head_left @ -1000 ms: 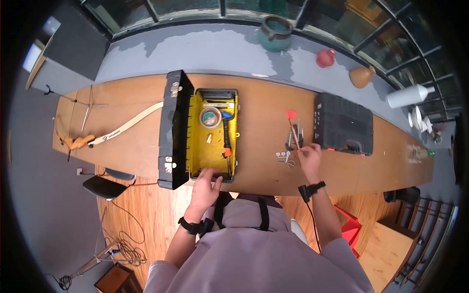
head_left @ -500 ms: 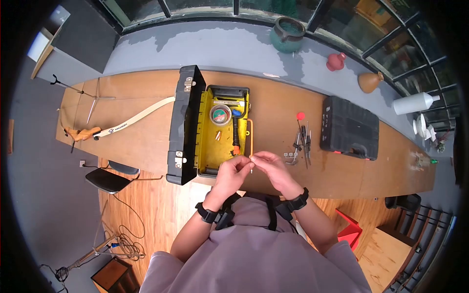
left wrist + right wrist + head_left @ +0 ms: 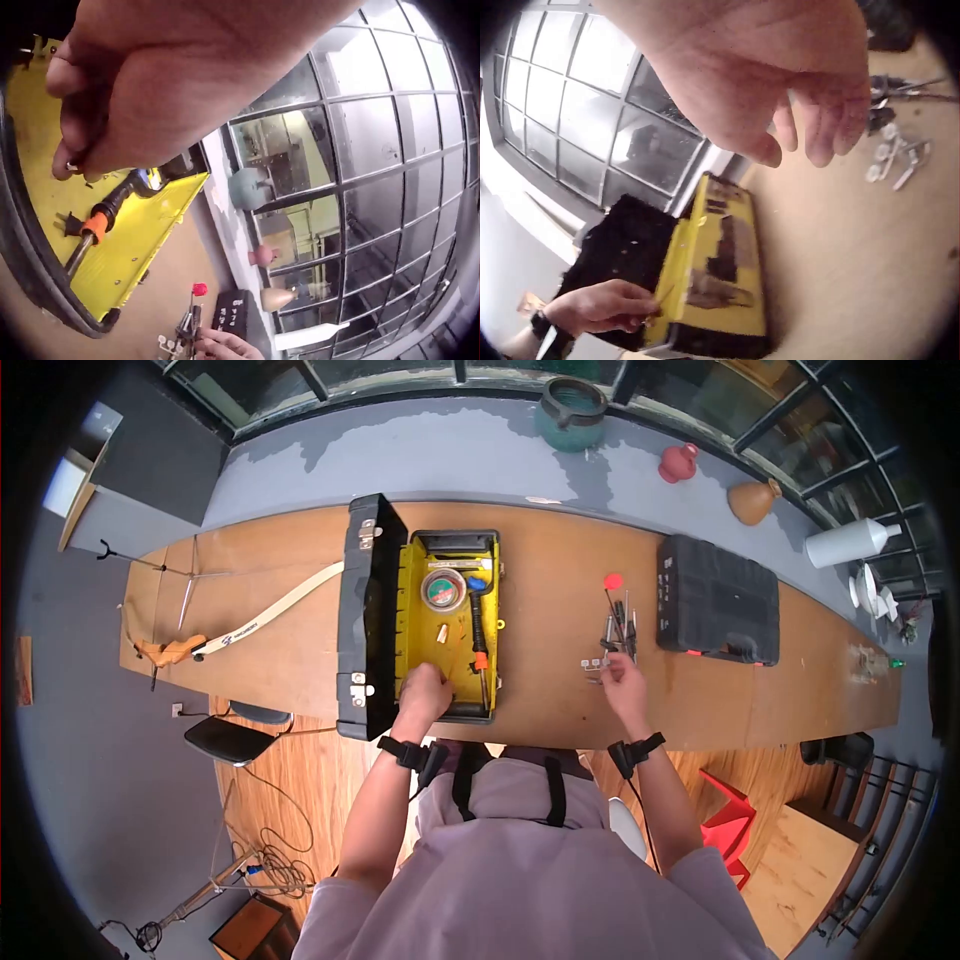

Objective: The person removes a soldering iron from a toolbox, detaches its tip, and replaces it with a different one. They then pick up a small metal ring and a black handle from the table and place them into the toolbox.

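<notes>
My left hand (image 3: 425, 692) is down inside the open yellow toolbox (image 3: 499, 625), near its front end. Its fingers are curled and pinch a thin orange rod (image 3: 667, 292); most of the rod is hidden by the hand. Beside that hand lies a soldering iron (image 3: 477, 625) with an orange collar, and further back is a round tin (image 3: 443, 590). My right hand (image 3: 624, 685) hangs over the table with loosely bent fingers and nothing between them. Just beyond its fingertips lie several slim tools (image 3: 620, 625), a red-topped stick (image 3: 613, 581) and small white plastic pieces (image 3: 885, 154).
The toolbox's black lid (image 3: 370, 620) stands raised on the left. A closed black case (image 3: 718, 600) lies at the right. A wooden bow (image 3: 265, 622) and a small tripod stand (image 3: 188, 585) take up the table's left end. Vases line the ledge behind.
The right hand brought the rod from the tools to the left hand, and both held it over the toolbox's near right side. Now the left hand has it inside the toolbox; the right is back by the tools.
</notes>
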A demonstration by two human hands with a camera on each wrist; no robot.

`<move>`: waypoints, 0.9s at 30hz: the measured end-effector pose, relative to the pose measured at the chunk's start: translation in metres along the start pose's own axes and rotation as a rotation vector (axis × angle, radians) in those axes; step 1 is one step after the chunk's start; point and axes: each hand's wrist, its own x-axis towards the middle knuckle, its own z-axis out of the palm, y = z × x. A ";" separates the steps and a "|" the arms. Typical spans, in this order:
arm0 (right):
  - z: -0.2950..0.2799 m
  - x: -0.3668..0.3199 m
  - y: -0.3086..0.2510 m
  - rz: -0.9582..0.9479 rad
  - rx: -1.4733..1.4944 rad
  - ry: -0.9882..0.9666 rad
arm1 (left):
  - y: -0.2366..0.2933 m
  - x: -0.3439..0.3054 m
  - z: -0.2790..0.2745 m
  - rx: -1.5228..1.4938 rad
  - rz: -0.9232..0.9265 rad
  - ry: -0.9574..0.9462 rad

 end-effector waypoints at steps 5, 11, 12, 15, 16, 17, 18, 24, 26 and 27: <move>-0.034 0.005 0.015 0.121 -0.253 0.116 | -0.008 0.036 0.030 0.145 -0.044 -0.132; -0.027 0.012 0.010 0.133 -0.302 0.081 | -0.002 0.039 0.040 0.198 -0.108 -0.146; -0.022 0.014 0.007 0.136 -0.260 0.074 | 0.001 0.037 0.041 0.203 -0.132 -0.136; -0.010 0.016 0.004 0.109 -0.237 0.061 | 0.006 0.034 0.039 0.226 -0.124 -0.127; -0.006 0.017 0.007 0.077 -0.255 0.055 | 0.005 0.035 0.042 0.225 -0.126 -0.126; -0.004 0.015 0.010 0.075 -0.255 0.050 | 0.003 0.036 0.045 0.234 -0.126 -0.102; -0.004 0.014 0.015 -0.003 -0.237 0.049 | 0.000 0.038 0.048 0.243 -0.126 -0.075; -0.019 0.004 0.025 -0.122 -0.044 0.071 | 0.012 0.005 0.025 0.085 0.160 0.184; -0.033 -0.002 0.019 0.049 0.123 0.051 | 0.040 -0.015 0.004 0.002 0.185 0.211; -0.041 -0.007 0.007 0.079 0.141 0.049 | 0.052 -0.023 -0.004 -0.072 0.235 0.222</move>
